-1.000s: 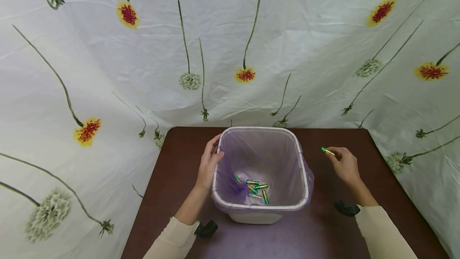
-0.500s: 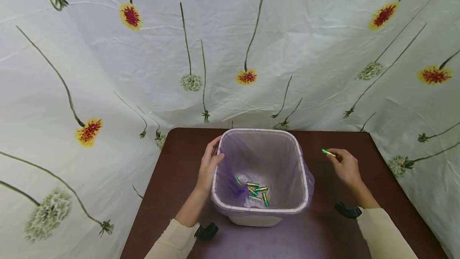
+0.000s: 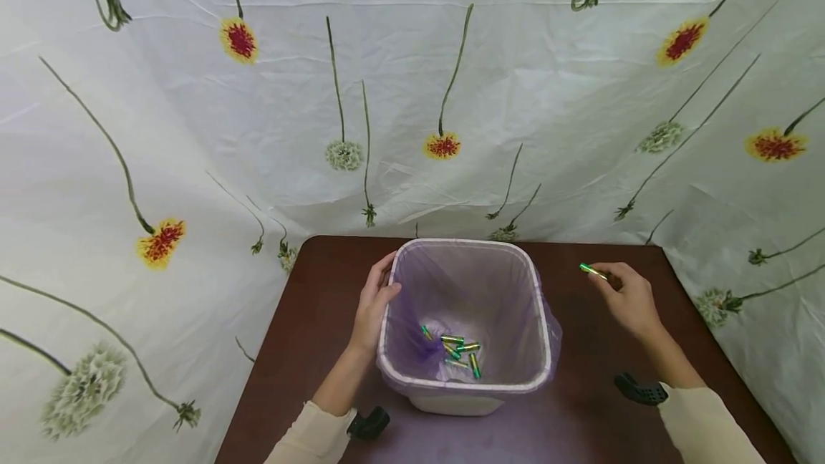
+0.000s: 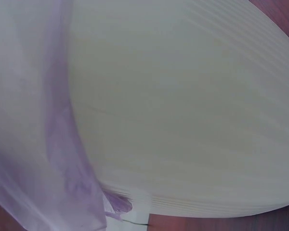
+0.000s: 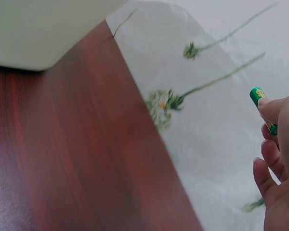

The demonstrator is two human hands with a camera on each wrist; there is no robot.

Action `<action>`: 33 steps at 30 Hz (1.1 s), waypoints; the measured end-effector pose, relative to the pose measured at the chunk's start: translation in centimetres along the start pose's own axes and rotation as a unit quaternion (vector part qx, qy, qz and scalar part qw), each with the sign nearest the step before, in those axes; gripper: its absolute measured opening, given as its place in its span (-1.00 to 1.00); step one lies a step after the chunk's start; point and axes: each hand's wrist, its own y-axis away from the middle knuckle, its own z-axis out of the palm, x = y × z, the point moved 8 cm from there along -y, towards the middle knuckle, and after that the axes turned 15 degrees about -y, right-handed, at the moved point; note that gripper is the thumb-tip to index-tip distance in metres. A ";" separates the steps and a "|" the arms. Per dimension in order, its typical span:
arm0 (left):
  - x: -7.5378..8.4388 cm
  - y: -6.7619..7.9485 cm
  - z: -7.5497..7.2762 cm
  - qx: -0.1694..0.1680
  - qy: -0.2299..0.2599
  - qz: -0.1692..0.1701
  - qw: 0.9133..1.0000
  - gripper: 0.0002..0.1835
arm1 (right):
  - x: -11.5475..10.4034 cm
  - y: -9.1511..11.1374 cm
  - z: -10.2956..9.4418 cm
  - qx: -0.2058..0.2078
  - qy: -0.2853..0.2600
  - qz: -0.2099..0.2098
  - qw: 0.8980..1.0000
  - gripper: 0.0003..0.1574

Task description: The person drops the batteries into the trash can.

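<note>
A white trash bin (image 3: 454, 404) stands upright on the table, lined with a thin purple trash bag (image 3: 551, 335) folded over its rim. My left hand (image 3: 372, 310) grips the bin's left rim, thumb at the edge and fingers along the outside. Several green-and-gold batteries (image 3: 474, 365) lie at the bottom of the bin. To the right of the bin, my right hand (image 3: 634, 301) pinches one battery (image 3: 593, 271) between thumb and fingers above the table. In the right wrist view that battery (image 5: 256, 95) slants, partly covered by the thumb. The left wrist view shows the bin's ribbed side (image 4: 192, 106).
The dark reddish-brown table (image 3: 322, 278) has rounded back corners. A white cloth (image 3: 271, 113) printed with flowers hangs behind it and on both sides. A black strap (image 3: 639, 389) is on the right wrist and another black strap (image 3: 369, 423) on the left.
My right hand has shifted slightly right with the battery still pinched. The left hand keeps its place on the rim. The whole view has tilted a little, so the scene sits lower.
</note>
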 end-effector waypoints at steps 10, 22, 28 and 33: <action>-0.2 0.4 0.6 -0.011 0.003 -0.009 1.000 -0.40 | -5.7 -0.9 0.2 -0.009 -0.037 -0.086 0.996 -0.81; -0.3 0.7 0.3 -0.007 0.001 -0.011 1.000 -0.40 | -12.1 -1.3 2.0 -0.057 -0.076 -0.164 0.982 -0.73; -0.1 0.4 0.3 -0.010 -0.002 -0.005 1.000 -0.39 | -15.4 -1.8 3.0 -0.090 -0.084 -0.200 0.972 -0.67; 0.3 0.1 0.1 -0.008 -0.011 0.001 1.000 -0.40 | -18.1 -2.2 4.7 -0.128 -0.090 -0.245 0.957 -0.63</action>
